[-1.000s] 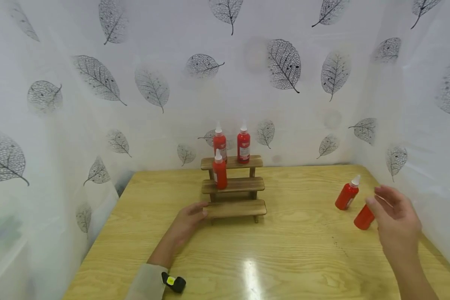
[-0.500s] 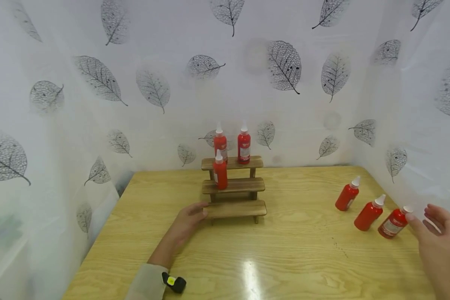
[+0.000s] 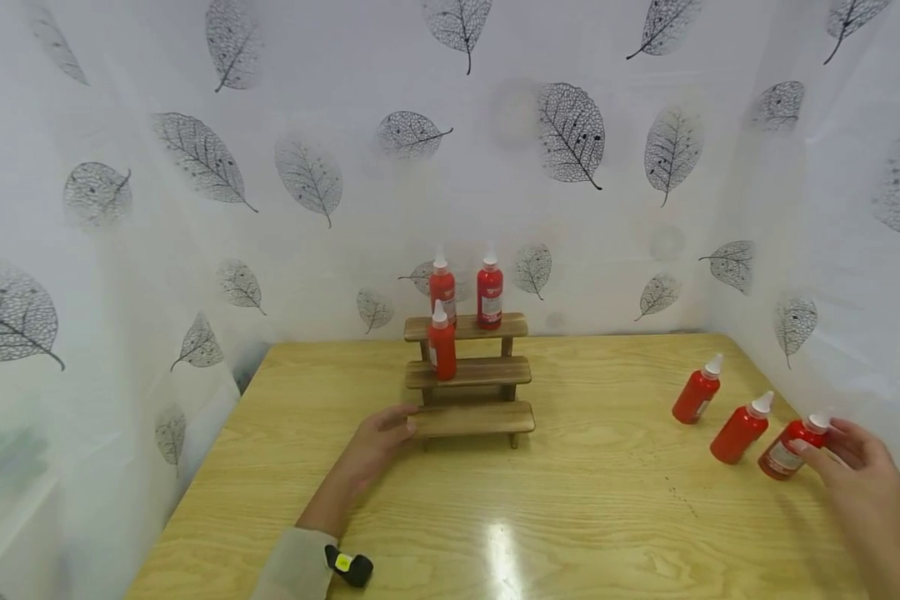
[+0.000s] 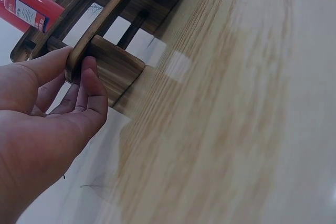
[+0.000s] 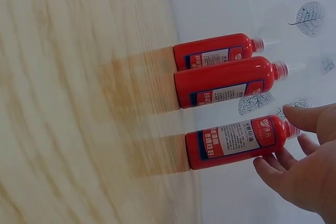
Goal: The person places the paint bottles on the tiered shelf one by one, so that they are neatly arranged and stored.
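While the left hand (image 3: 377, 443) pinched the wooden stand (image 3: 471, 419), the right hand (image 3: 864, 483) was at the rightmost red bottle (image 5: 236, 142), upright on the table (image 3: 585, 508), fingertips partly hidden behind it, grip impossible to tell.

Near the middle of the worktop's (image 3: 585, 517) back edge, your left hand (image 3: 377, 442) pinches the left end of a three-tier wooden stand's (image 3: 471, 419) lowest step. Three white-nozzled red bottles (image 3: 490, 298) stand on it, two on top, one mid-left. By the right edge, your right hand (image 3: 862, 479) curls round an upright, labelled red bottle (image 3: 783, 454); two matching bottles (image 3: 738, 435) stand near, towards the back right corner.
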### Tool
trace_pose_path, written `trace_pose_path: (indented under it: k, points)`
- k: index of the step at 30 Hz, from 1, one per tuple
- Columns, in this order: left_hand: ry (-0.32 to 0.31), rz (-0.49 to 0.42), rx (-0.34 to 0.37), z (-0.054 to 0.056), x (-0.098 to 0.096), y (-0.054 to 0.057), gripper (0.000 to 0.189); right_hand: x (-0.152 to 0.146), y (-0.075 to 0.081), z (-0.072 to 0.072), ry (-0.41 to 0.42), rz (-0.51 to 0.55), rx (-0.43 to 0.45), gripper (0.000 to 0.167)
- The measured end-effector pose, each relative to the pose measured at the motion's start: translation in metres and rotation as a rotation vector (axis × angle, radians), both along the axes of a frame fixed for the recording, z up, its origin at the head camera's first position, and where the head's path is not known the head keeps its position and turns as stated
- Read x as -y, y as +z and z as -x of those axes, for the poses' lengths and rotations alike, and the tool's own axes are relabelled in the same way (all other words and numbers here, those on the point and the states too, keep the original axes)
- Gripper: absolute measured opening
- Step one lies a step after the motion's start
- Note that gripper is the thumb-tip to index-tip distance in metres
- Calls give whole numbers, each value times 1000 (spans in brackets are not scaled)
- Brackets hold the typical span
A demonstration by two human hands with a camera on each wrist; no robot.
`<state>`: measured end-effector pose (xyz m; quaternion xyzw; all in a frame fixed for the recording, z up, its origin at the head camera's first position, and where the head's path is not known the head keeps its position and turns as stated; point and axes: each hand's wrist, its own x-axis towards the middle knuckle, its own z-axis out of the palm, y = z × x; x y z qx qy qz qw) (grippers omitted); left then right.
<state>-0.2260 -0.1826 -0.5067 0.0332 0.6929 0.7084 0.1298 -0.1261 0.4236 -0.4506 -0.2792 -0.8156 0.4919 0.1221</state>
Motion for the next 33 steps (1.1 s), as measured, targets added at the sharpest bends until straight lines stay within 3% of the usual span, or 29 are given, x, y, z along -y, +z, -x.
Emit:
trace_pose_path:
  k: [9, 20, 25, 33]
  points:
    - [1, -2, 3, 0, 0, 1, 44, -4, -5, 9, 7, -31, 53, 82]
    - [-6, 7, 6, -1, 0, 2, 44, -8, -8, 12, -60, -50, 76, 82]
    - [-5, 8, 5, -1, 0, 1, 44, -7, -3, 5, -70, -54, -44, 77]
    - [-1, -6, -3, -1, 0, 1, 44, 0, 20, -1, -38, -50, -195, 74]
